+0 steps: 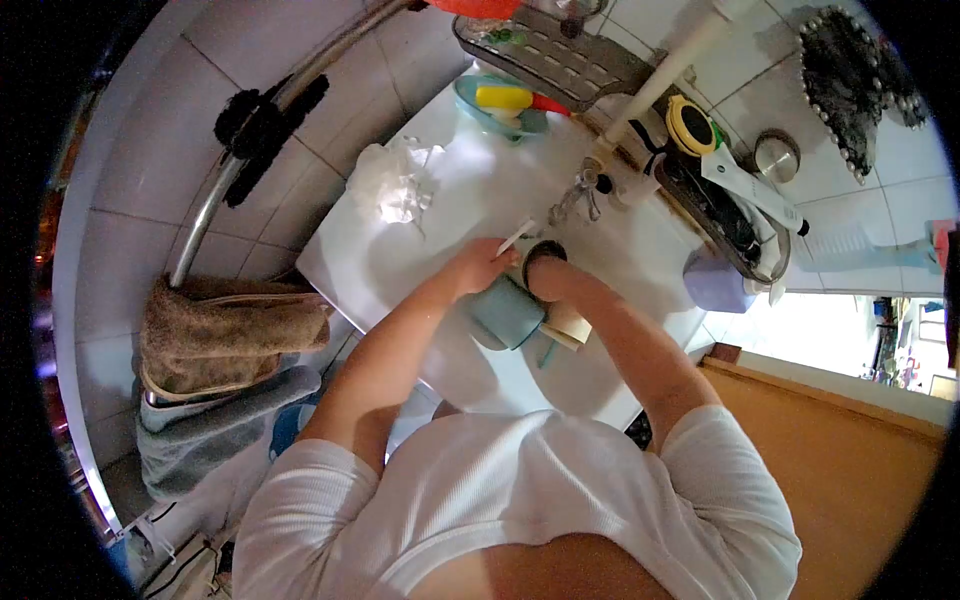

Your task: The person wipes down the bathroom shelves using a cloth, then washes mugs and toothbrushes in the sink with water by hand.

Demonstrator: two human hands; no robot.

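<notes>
My left hand (pixel 485 264) is closed near the middle of the white basin (pixel 460 180), with a thin white stick (pixel 516 237) at its fingertips. Just right of it, my right hand (pixel 548 278) reaches into a round, dark-rimmed opening (pixel 546 248), which looks like a cup; its fingers are hidden inside. Below my hands lies a blue-grey cup (pixel 508 314) on its side. Beside the cup are a beige block-like object (pixel 568 326) and a thin green strip (pixel 547 352). The metal faucet (pixel 583 195) stands just beyond my right hand.
Crumpled white plastic (pixel 395 183) lies at the basin's left. A blue dish (pixel 480 95) with a yellow-and-red item is at the back. Racks, a white tube (pixel 750 190) and a purple container (pixel 715 284) line the right side. Towels (pixel 230 335) hang at left.
</notes>
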